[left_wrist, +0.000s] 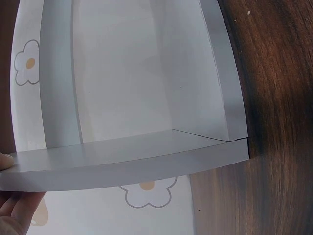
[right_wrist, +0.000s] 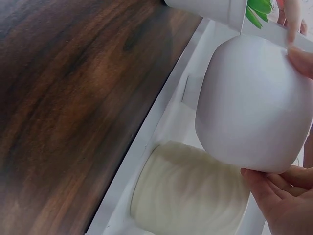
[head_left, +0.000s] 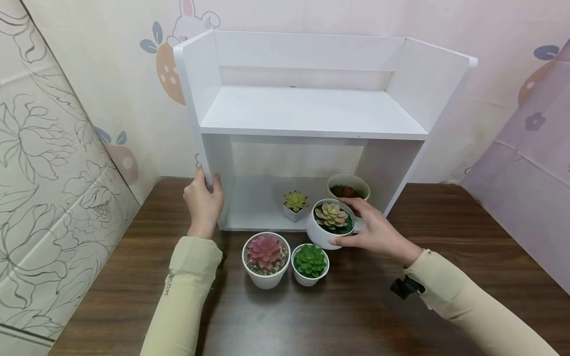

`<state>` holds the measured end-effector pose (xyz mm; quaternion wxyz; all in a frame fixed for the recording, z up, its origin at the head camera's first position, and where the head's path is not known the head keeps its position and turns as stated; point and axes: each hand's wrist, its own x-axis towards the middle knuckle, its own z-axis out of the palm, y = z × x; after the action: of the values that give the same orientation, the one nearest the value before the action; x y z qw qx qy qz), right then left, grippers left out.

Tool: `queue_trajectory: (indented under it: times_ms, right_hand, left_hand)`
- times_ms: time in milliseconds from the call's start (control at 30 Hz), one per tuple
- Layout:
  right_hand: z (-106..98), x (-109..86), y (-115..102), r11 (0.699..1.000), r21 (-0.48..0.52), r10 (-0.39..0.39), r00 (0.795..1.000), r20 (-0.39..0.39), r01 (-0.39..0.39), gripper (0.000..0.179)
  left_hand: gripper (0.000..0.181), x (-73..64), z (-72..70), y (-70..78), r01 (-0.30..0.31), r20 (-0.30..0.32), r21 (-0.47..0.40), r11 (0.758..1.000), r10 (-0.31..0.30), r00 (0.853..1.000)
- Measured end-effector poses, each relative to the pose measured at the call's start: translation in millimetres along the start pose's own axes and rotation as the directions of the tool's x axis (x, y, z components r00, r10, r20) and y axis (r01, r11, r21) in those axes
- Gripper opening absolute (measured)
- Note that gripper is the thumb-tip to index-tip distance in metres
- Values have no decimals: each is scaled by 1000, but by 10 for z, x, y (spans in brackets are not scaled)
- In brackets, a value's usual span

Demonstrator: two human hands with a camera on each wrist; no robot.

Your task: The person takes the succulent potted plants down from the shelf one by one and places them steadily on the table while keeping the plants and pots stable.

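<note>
Probably mid-shelving: past the green pot (head_left: 307, 280) at lower centre, the right hand (head_left: 374, 230) pinches the white pot (head_left: 319, 237), right of centre, while at left the left hand (head_left: 203, 201) grips the shelf (head_left: 311, 111). Next should come a level set-down clear of the cream pot (head_left: 349, 179) behind.

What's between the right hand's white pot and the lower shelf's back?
Partly, the cream pot: it stands behind the white pot, slightly right. The small yellow-green succulent sits behind, to the left. The lower shelf shows between the two.
</note>
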<state>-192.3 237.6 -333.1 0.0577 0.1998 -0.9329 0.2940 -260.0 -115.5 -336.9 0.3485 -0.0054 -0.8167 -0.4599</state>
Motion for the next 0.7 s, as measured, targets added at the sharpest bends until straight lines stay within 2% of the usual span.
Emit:
queue_trajectory:
  times_ms: [300, 700]
  right_hand:
    - [-4, -70, 42, 1000, -13, 2, 1000, -13, -2, 93]
    - [14, -184, 101, 1000, -11, -26, 999, -36, 25, 89]
  left_hand:
    - [28, 3, 7, -21, -30, -8, 7, 1000, 31, 1000]
    - [28, 1, 8, -19, -31, -8, 11, 999, 31, 999]
